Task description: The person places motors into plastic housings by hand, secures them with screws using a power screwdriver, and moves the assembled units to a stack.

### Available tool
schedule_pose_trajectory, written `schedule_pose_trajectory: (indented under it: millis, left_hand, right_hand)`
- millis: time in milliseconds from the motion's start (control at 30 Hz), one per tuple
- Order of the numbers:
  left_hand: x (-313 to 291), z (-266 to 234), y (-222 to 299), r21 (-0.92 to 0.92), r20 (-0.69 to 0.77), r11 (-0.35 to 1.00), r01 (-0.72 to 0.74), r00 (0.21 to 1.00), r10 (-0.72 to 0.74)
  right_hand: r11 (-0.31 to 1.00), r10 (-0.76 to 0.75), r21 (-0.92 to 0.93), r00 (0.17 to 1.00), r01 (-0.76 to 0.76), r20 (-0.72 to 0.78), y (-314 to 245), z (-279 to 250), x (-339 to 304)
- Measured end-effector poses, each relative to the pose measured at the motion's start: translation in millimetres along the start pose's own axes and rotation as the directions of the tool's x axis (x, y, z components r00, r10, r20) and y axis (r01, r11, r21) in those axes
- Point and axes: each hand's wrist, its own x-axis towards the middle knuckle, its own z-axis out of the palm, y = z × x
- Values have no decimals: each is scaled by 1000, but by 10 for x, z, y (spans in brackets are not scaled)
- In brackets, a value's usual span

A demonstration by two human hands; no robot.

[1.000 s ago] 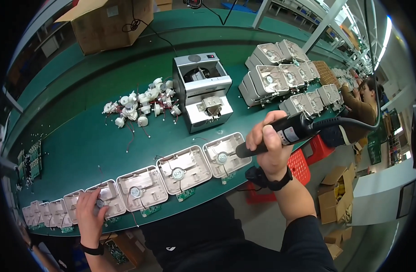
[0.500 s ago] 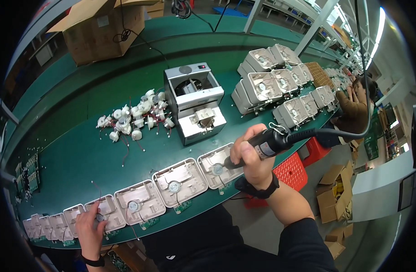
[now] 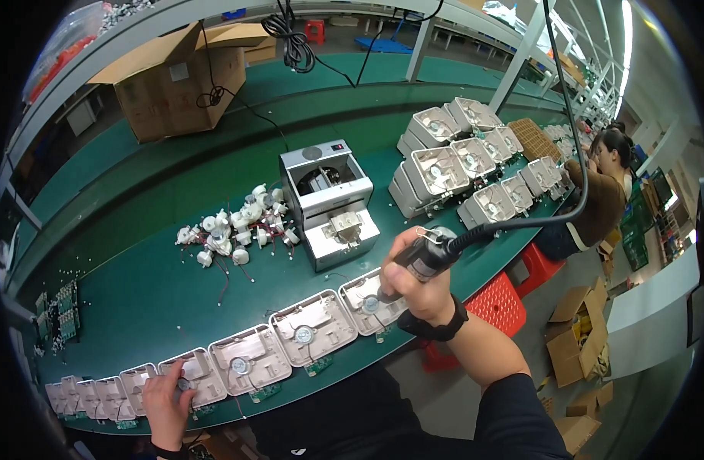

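My right hand (image 3: 422, 285) is wrapped round a black corded electric screwdriver (image 3: 428, 257). Its lower end is over a white plastic housing (image 3: 353, 293), beside the round speaker-like disc (image 3: 369, 304) in it. Whether the tip touches anything is hidden. Further left, my left hand (image 3: 166, 402) reaches into another white housing (image 3: 206, 376), thumb and fingers about a small round disc (image 3: 185, 384) that they partly cover. Between the hands lie two more open housings (image 3: 248, 360) (image 3: 312, 328), each with a disc, wires and a green circuit board (image 3: 318, 366) at its near edge.
Behind the row stands a grey metal machine (image 3: 329, 203), with a pile of white wired parts (image 3: 241, 226) to its left. Stacked housings (image 3: 440, 169) fill the back right. Circuit boards (image 3: 60, 314) lie far left. Red stools (image 3: 499, 303) and a seated person (image 3: 597, 192) are at the right.
The view has shifted, so the bench sits lower in the picture. The screwdriver is tilted more upright over the same housing. My left hand stays at the same housing.
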Motion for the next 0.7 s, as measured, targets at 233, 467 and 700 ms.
schedule_pose_trajectory:
  millis: [233,467,700]
  left_hand:
    - [125,96,230,-56,-19,996,-63,998,62]
    - [315,254,522,-79,-39,985,-154,988,151]
    - [318,275,693,-127,-161,976,-180,974,159]
  right_hand:
    - [999,-24,21,1000,24,-12,-298,-112,386]
    - [959,-158,215,979,182,-125,-454,254,916]
    - [992,-91,76,988,101,-125,-291,268,893]
